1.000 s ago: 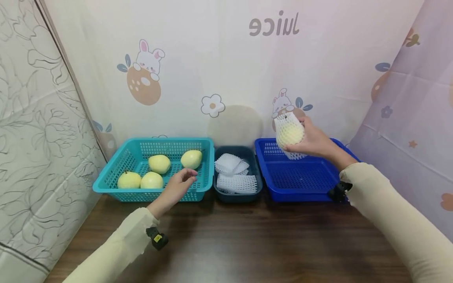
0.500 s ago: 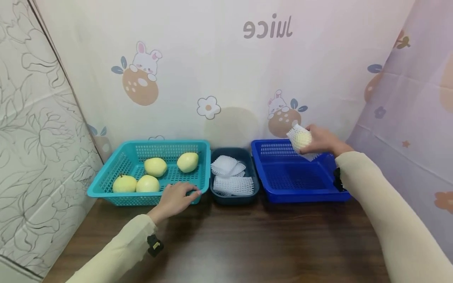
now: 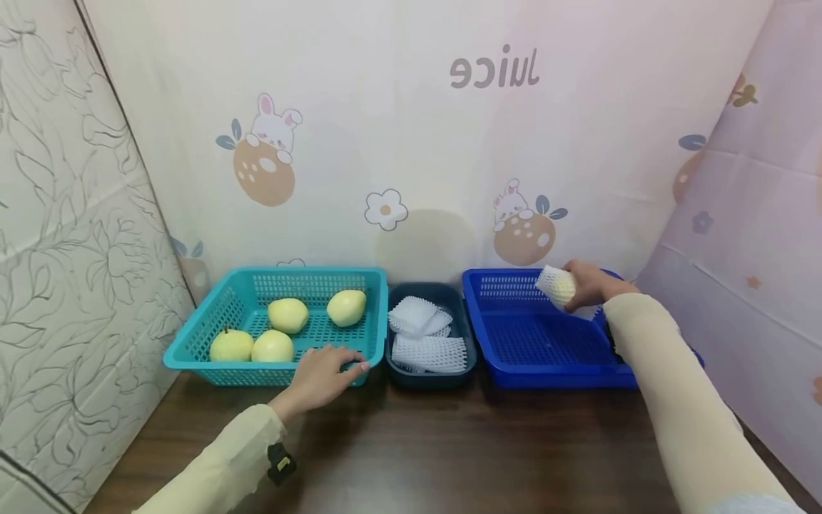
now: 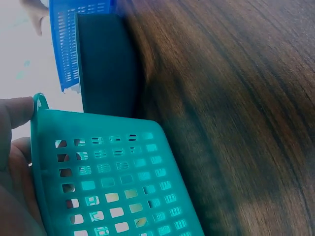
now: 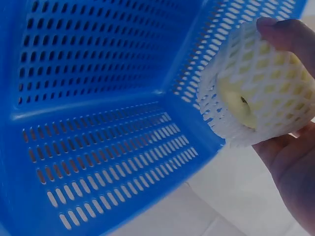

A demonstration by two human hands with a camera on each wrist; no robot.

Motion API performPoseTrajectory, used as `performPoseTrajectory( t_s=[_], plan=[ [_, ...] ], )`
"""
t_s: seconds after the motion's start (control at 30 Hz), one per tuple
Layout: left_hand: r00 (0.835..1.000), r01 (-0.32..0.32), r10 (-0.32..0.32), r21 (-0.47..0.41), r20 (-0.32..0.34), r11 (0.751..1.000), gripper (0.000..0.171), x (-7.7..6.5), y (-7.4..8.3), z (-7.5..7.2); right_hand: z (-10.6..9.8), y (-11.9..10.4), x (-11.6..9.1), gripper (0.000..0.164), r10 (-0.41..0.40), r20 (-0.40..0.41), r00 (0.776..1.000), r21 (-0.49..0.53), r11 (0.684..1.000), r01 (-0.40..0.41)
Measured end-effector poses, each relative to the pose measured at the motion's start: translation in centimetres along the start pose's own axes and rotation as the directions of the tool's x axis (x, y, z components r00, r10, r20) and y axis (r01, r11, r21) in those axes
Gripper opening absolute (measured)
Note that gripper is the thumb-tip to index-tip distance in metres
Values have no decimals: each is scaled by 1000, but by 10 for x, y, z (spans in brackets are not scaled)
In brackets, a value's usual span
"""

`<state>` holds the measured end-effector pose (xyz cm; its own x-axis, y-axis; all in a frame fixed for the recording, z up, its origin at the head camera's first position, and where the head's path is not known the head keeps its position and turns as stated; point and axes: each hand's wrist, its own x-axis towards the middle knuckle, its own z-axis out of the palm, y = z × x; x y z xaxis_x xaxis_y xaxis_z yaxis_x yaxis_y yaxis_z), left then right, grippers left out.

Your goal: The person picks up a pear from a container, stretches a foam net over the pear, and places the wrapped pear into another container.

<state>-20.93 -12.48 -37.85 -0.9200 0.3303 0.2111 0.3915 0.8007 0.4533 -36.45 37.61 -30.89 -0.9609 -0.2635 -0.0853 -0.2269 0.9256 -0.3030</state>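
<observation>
My right hand (image 3: 594,284) grips a pale yellow pear (image 5: 237,104) wrapped in a white foam net sleeve (image 5: 266,81). In the right wrist view the pear's end shows through the sleeve's open mouth, with thumb and fingers on either side. Hand and pear are over the back right of the blue basket (image 3: 546,375). Over the front rim of the teal basket (image 3: 186,353) rests my left hand (image 3: 321,377), its fingers loosely bent and holding no fruit. The left wrist view has its thumb (image 4: 19,109) at the rim's corner. Several bare pears (image 3: 287,315) lie in the teal basket.
Between the two baskets stands a small dark bin (image 3: 432,380) with several white foam nets (image 3: 429,354) in it. All three containers sit on a dark wooden table (image 3: 449,450), against a printed curtain (image 3: 424,143).
My right hand has carried the netted pear right and down, from above the blue basket to its back right. My left hand has come down onto the teal basket's front rim.
</observation>
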Motion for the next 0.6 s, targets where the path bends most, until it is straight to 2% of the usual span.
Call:
performPoseTrajectory(
  t_s=[0.23, 0.37, 0.53, 0.6],
  plan=[
    [1000, 14, -14, 16, 4, 1000, 20, 1, -1, 2, 13, 7, 5, 82, 33, 77, 996, -41, 999, -30],
    [1000, 22, -22, 28, -2, 999, 21, 1, -1, 2, 15, 8, 13, 84, 105, 117, 988, -59, 993, -99],
    [1000, 22, -22, 28, 2, 999, 22, 1, 1, 0, 19, 4, 15, 83, 213, 166, 963, -19, 977, -213],
    [1000, 16, -16, 31, 2, 999, 22, 2, 0, 0, 23, 4, 15, 84, 227, 189, 955, -8, 973, -230]
  ],
)
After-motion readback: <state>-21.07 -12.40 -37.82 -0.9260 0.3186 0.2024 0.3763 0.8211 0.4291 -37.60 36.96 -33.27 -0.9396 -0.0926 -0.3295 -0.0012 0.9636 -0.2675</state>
